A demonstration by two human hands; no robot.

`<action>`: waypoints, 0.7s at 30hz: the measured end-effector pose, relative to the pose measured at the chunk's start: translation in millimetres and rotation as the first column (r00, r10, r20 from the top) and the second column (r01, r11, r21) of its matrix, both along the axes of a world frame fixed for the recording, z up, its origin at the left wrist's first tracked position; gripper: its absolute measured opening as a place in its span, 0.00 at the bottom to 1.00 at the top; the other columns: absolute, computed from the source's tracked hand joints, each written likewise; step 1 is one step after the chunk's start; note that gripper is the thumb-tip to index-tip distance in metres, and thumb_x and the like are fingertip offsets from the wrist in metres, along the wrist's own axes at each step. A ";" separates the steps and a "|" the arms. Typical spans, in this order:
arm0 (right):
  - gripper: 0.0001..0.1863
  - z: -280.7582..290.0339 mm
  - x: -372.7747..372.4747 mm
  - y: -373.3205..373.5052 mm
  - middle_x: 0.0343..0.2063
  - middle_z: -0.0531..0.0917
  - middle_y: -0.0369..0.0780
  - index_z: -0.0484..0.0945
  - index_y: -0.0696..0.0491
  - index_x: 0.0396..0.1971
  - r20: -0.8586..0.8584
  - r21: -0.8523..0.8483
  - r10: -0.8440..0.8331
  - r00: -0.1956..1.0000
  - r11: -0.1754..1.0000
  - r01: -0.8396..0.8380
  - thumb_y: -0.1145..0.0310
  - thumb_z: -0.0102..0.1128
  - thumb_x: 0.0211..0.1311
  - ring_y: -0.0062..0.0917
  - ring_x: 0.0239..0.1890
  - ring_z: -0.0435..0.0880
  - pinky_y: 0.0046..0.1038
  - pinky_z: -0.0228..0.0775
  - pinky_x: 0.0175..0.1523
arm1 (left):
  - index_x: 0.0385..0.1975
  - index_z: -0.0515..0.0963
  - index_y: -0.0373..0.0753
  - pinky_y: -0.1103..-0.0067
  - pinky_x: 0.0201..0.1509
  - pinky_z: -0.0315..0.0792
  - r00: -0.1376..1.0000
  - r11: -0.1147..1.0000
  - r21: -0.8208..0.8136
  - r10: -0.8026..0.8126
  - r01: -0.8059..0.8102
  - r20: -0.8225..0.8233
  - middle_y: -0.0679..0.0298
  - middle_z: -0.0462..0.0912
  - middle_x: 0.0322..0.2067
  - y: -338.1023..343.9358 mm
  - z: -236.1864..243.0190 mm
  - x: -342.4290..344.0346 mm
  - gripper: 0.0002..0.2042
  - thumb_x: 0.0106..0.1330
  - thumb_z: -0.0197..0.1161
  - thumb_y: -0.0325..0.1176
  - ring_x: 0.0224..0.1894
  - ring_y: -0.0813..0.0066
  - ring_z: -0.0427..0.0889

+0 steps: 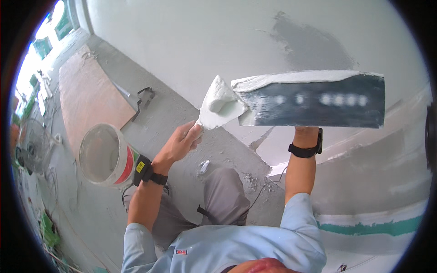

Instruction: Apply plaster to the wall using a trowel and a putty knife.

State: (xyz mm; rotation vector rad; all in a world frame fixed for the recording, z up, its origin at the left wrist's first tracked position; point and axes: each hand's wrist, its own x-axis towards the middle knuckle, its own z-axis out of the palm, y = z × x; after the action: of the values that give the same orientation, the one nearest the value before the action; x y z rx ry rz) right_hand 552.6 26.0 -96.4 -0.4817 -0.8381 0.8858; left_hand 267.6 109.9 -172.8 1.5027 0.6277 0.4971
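Head view, the only one supplied. Found clenched in the left hand [185, 139]: a small putty knife [214, 119], coated and topped with a thick lump of white compound [218, 91]. Located near mid-picture, close against the left end of a wide dark blade [314, 107]; contact probable, not certain. Seen above the right forearm [300, 177], level and clear of the wall [205, 41]: the blade itself, carrying a ridge of compound along most of its upper edge. Concealed behind it: the right hand. Grip there impossible to tell.

On progress: judged partway through, at a stage of working compound between the tools. Already done, by appearance: loading of both tools. Noted on the wall: one dark grey patch [314, 45], possibly damp or freshly worked, with ragged edges against a paler, fairly even surface. Judged outstanding: spreading and smoothing of the compound now on the tools. Total extent of the remaining work not determinable.

Also recorded: left of the left forearm [148, 202], an open bucket [125, 166] with residue inside; beyond it, a tan board [93, 95] on a dusty floor [157, 109].
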 end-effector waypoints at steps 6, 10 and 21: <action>0.03 -56.6 -78.2 84.1 0.17 0.71 0.32 0.72 0.55 0.19 0.724 -0.490 0.466 0.509 0.866 -0.095 0.76 0.51 0.40 0.16 0.21 0.69 0.22 0.63 0.27 | 0.35 0.68 0.35 0.88 0.19 0.54 0.968 0.988 -0.140 0.102 -0.070 0.231 0.73 0.61 0.17 0.5 32.8 -56.1 0.22 0.63 0.43 0.52 0.18 0.87 0.58; 0.05 -154.4 -114.1 105.4 0.17 0.71 0.33 0.71 0.56 0.23 0.678 -0.577 0.515 0.524 0.815 -0.054 0.74 0.52 0.41 0.18 0.20 0.70 0.21 0.63 0.27 | 0.32 0.72 0.36 0.85 0.21 0.59 0.820 0.820 0.145 0.567 -0.554 -0.077 0.73 0.62 0.18 11.3 40.4 -158.0 0.16 0.65 0.46 0.44 0.21 0.86 0.63; 0.15 -256.4 -167.4 122.3 0.19 0.69 0.34 0.66 0.54 0.40 -0.316 -0.689 0.524 0.791 0.446 -0.571 0.65 0.55 0.54 0.18 0.17 0.70 0.20 0.66 0.21 | 0.22 0.72 0.33 0.64 0.30 0.68 -0.209 0.757 0.645 0.652 0.110 -0.729 0.52 0.75 0.20 55.8 4.9 -368.1 0.18 0.61 0.48 0.44 0.26 0.53 0.76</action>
State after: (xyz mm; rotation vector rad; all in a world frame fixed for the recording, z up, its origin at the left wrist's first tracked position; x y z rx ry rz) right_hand 385.2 148.2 -352.7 -0.9437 -0.5162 1.9055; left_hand -100.5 165.7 -167.9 2.1023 2.4249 -0.4510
